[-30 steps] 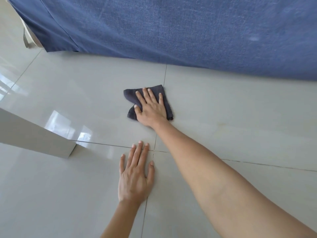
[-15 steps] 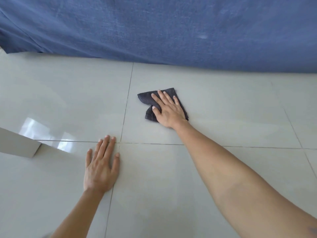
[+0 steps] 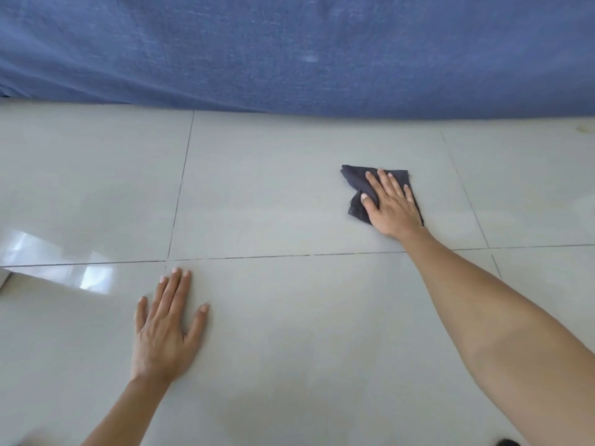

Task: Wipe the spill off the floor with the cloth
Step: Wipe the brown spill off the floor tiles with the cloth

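Observation:
A small dark grey cloth [image 3: 355,180] lies crumpled on the pale glossy floor tiles [image 3: 257,204], right of centre. My right hand [image 3: 392,208] presses flat on top of it, fingers spread and pointing away from me, covering most of the cloth. My left hand [image 3: 165,329] rests palm down on the bare tile nearer to me, on the left, fingers apart and holding nothing. I cannot make out a distinct spill; the tiles around the cloth only show a faint sheen.
A blue fabric drape [image 3: 289,49] hangs down to the floor along the whole far side. The corner of a white piece of furniture [image 3: 3,278] pokes in at the left edge. A faint yellowish mark [image 3: 584,128] sits on the floor at far right.
My right hand has slid the cloth to the right, from the grout line out across the tile. The left hand stays planted on the floor. The view has turned right.

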The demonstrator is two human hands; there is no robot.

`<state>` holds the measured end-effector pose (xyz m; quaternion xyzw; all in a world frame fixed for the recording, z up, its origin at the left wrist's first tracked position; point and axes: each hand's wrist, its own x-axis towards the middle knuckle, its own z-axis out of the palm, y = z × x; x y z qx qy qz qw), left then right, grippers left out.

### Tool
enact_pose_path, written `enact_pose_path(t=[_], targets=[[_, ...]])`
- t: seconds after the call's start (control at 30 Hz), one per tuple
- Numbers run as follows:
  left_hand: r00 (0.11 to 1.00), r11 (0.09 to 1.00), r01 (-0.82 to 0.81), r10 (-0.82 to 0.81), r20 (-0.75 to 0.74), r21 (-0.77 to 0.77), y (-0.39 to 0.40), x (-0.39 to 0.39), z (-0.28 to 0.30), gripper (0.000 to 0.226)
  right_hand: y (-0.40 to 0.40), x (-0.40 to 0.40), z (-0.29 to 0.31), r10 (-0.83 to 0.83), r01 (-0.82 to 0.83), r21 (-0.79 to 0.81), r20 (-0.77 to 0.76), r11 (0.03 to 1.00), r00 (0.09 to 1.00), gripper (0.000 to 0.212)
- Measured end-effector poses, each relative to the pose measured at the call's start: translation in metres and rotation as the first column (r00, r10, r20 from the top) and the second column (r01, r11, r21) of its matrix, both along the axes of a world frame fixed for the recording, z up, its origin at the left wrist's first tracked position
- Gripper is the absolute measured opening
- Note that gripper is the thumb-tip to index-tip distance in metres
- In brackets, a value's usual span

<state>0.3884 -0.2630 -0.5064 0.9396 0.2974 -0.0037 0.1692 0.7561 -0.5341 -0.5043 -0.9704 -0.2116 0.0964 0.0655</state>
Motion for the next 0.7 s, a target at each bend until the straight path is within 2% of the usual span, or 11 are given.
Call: enact_pose_path(t=[0.17,0.37,0.53,0.7], targets=[[1.000,1.000,0.002,-0.002,-0.003,0.011,-0.002,0.000,-0.004,0.071,-0.043,0.011,0.000,-0.102,0.102,-0.002,0.005,0.995,0.995,0.059],[1.000,0.999,0.010,-0.010,0.007,0.031,0.000,-0.001,-0.009,0.070,-0.088,0.007,0.001,-0.299,0.299,-0.010,0.000,0.954,0.954,0.063],[1.000,1.000,0.022,-0.022,-0.016,0.016,-0.002,0.001,-0.006,0.073,-0.083,-0.017,0.001,-0.423,0.422,-0.036,-0.030,0.906,0.906,0.064],[0.997,0.998,0.053,-0.055,-0.052,-0.034,-0.005,-0.037,0.002,0.073,-0.059,-0.056,0.004,-0.420,0.417,-0.060,-0.059,0.907,0.906,0.063]])
